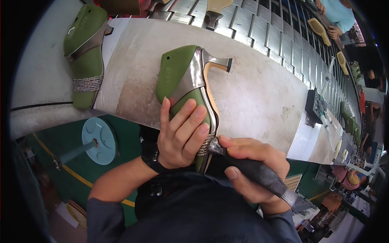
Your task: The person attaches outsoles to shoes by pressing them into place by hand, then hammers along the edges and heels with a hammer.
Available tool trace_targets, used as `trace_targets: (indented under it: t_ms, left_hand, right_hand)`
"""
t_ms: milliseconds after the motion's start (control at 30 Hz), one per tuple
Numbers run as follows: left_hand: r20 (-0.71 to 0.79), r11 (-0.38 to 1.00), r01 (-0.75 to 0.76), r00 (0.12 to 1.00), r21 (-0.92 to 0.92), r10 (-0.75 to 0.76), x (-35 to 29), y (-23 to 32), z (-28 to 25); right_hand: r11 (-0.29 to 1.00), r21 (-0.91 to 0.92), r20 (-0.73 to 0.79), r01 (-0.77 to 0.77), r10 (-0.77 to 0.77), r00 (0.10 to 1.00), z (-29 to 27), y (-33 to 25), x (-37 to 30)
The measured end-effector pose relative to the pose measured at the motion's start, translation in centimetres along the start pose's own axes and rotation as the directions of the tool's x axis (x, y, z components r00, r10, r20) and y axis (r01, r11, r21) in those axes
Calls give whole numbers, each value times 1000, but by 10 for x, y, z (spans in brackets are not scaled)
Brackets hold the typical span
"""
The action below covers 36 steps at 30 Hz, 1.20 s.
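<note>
One pewter-coloured, high-heeled shoe on a green plastic last lies on its side on our pale, scuffed bench, its toe reaching past the near edge towards our body, probably so we can steady it close. Its tan sole edge faces right, within easy reach of the tool. Our left hand spreads over the forepart, fingers close together and pressing, seemingly to stop it rolling. Our right hand is closed around a thick, dark-handled tool with a rounded metallic head; thumb and forefinger sit well forward, likely for control, as the head meets the sole edge beside the glittery, ridged strap.

Counting, we have two shoes on green lasts near us, the second, matching shoe at the bench's left; one tool in hand; one light-blue round disc below; and two tan-soled shoes at the far right rack.
</note>
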<state>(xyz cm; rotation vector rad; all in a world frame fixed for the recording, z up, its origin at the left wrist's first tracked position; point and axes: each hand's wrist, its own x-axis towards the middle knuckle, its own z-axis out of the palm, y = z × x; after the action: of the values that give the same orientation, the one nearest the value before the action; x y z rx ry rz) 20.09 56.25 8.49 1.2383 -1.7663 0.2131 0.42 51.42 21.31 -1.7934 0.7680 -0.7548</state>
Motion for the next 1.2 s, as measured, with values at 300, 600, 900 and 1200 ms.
trace_targets:
  t_ms: [300, 600, 900, 1200]
  left_hand:
    - [-36, 999, -8, 999, 44, 10, -1, -3, 1]
    - [1, 997, -47, 999, 62, 47, -8, -14, 1]
    - [-1, 1000, 6, 1000, 25, -6, -12, -10, 5]
    - [-47, 999, 53, 998, 10, -52, -16, -5, 13]
  right_hand:
    - [879, 145, -646, 454, -263, 716, 9, -18, -11]
    - [999, -5, 119, 42, -41, 992, 4, -2, -7]
    - [982, 94, 114, -166, 155, 981, -25, 4, 36]
    - [779, 240, 340, -579, 491, 802, -50, 9, 101]
